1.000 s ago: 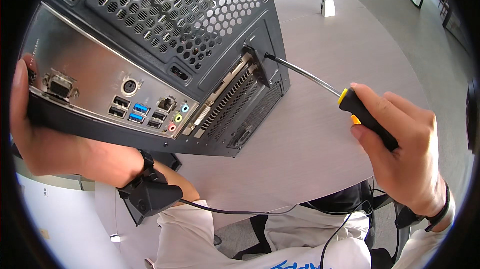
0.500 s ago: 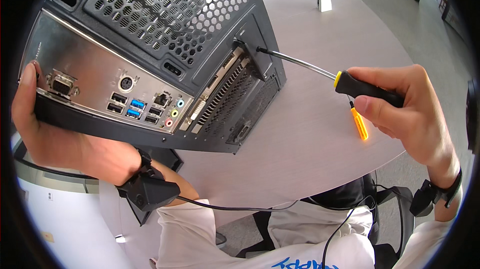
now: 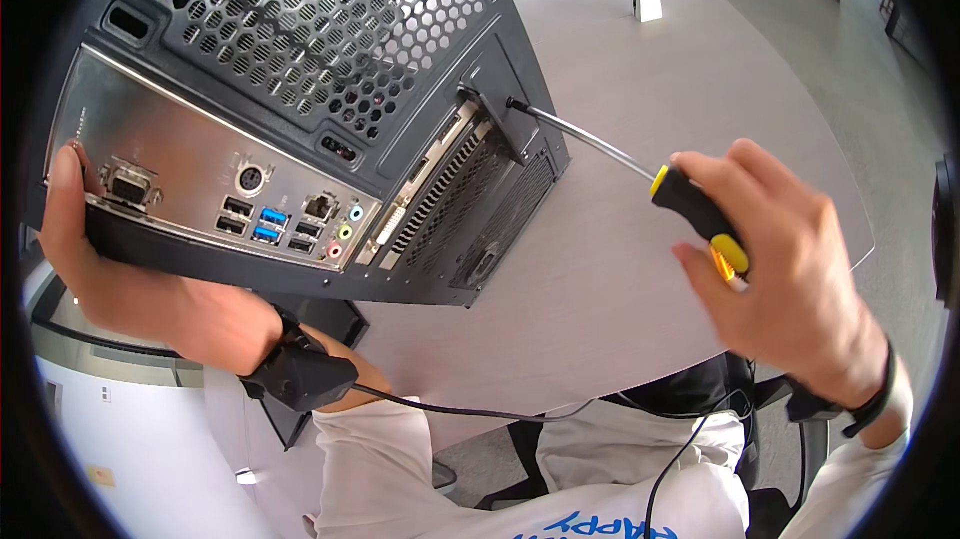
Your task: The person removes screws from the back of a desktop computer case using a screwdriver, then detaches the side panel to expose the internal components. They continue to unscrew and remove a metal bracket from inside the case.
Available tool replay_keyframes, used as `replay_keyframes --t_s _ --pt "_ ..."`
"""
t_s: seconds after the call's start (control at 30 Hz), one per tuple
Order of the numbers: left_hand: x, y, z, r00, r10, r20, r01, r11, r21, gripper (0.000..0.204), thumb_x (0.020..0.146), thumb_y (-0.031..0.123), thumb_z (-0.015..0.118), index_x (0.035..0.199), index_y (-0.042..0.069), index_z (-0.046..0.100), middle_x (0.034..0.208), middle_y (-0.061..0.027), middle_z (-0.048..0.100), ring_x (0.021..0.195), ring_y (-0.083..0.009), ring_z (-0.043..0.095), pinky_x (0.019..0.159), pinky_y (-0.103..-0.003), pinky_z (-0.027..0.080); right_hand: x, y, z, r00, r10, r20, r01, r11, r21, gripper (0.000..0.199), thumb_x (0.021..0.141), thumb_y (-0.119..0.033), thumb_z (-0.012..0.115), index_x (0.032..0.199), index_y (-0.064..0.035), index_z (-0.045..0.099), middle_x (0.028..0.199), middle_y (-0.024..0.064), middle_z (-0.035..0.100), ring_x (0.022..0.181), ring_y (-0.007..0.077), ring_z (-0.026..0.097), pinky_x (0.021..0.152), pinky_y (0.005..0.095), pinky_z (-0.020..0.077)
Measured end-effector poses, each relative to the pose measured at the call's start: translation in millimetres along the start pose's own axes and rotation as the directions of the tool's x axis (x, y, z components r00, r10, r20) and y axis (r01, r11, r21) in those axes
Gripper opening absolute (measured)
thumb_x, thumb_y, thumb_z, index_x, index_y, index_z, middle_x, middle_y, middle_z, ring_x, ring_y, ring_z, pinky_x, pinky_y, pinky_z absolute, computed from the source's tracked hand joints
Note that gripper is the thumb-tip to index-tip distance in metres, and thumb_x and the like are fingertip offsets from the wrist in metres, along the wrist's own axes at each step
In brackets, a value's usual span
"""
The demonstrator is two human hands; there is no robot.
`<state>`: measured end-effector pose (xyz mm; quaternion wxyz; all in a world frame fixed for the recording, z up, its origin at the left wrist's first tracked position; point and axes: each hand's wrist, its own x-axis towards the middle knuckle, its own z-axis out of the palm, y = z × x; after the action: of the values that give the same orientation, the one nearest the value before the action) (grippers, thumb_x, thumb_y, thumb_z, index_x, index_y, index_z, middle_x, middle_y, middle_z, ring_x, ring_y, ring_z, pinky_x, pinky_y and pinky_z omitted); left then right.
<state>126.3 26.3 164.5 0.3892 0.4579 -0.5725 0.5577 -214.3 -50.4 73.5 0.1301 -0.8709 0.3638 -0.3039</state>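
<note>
Slanting screwdriver [image 3: 676, 194], up-left toward case [image 3: 290, 129]

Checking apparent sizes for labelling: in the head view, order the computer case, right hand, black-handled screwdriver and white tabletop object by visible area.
1. computer case
2. right hand
3. black-handled screwdriver
4. white tabletop object

Bright, even indoor light floods the desk [image 3: 640, 89], bleaching its far end to white glare and leaving a soft sheen on the metal I/O plate [image 3: 195, 144] of the computer case [image 3: 400, 139]. Fisheye distortion bows the desk's edge; black vignetting swallows the corners. The right hand [image 3: 790, 269] looks slightly blurred.
</note>
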Motion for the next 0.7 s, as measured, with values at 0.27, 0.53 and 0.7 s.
replay_keyframes --t_s 0.27,0.53,0.7 --pt "-6.3 10.8 2.7 0.894 -0.445 0.046 0.400 0.748 -0.529 0.045 0.099 0.020 0.068 0.136 -0.006 0.063 0.122 -0.0217 0.070 0.110 -0.0320 0.073 0.100 -0.040 0.061 -13.2 -8.3 14.0 0.989 -0.149 0.000 0.119 0.788 -0.605 0.065 0.080 -0.002 0.081 0.140 0.0062 0.060 0.085 0.0082 0.059 0.069 0.0171 0.059 0.054 0.0304 0.0508" --pt "9.0 19.9 14.6 0.991 -0.122 -0.050 0.094 0.922 -0.376 0.041 0.092 0.018 0.073 0.124 -0.006 0.069 0.111 -0.0210 0.072 0.098 -0.0287 0.074 0.091 -0.038 0.064 -12.4 -4.1 21.4 0.971 -0.238 0.008 0.205 0.817 -0.539 0.061 0.080 -0.002 0.083 0.134 0.0131 0.061 0.083 0.0129 0.062 0.065 0.0189 0.063 0.050 0.0297 0.0516" --pt "12.4 23.2 31.7 0.986 -0.058 -0.155 -0.068 0.709 -0.701 0.031 0.096 0.026 0.072 0.114 0.001 0.069 0.098 -0.0094 0.064 0.094 -0.0179 0.068 0.091 -0.030 0.059 -8.8 -3.3 15.7 0.977 -0.215 -0.001 0.192 0.873 -0.448 0.056 0.075 0.005 0.083 0.127 0.0111 0.062 0.084 0.0166 0.062 0.064 0.0258 0.066 0.050 0.0335 0.0514"
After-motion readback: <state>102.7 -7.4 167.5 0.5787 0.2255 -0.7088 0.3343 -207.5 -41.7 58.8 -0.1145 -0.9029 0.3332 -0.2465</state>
